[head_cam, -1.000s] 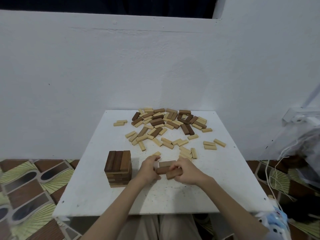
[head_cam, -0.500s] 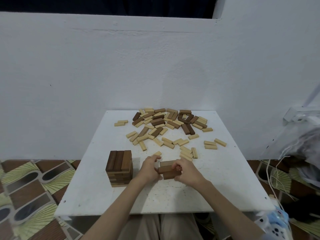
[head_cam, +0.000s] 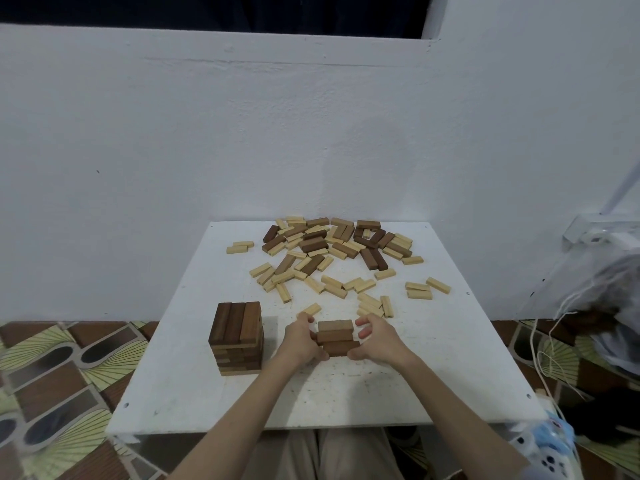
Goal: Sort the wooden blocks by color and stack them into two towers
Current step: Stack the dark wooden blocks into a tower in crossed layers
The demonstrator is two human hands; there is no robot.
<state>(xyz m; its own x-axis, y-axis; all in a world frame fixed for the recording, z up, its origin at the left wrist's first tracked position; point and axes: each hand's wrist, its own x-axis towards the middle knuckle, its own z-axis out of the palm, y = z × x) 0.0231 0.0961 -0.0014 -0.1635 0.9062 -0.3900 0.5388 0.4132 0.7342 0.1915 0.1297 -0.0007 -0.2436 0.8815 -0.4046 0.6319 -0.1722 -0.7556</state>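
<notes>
Brown hardwood is what I am working with: small, stiff, rectangular wooden blocks, light enough by the look of them to shift at a nudge, and smooth-faced, so I judge they could slide on one another. Taking the white square tabletop [head_cam: 450, 375] as my landmark, the finished part of the dark tower [head_cam: 237, 337] stands near its left front, several crossed layers high with three dark blocks side by side on top. Just right of it, my left hand [head_cam: 300, 341] presses curled fingers against the left ends of a row of three brown blocks [head_cam: 336, 337] lying flat at the tabletop's front middle. My right hand [head_cam: 377, 341] closes on the right ends, thumb low, fingers spread and partly lifted.

I would squeeze the row from both short ends, evenly, so the middle block does not drop out, and carry it level. Toward the tabletop's back, a mixed scatter of pale and dark blocks [head_cam: 329, 258] waits; no pale tower is started.
</notes>
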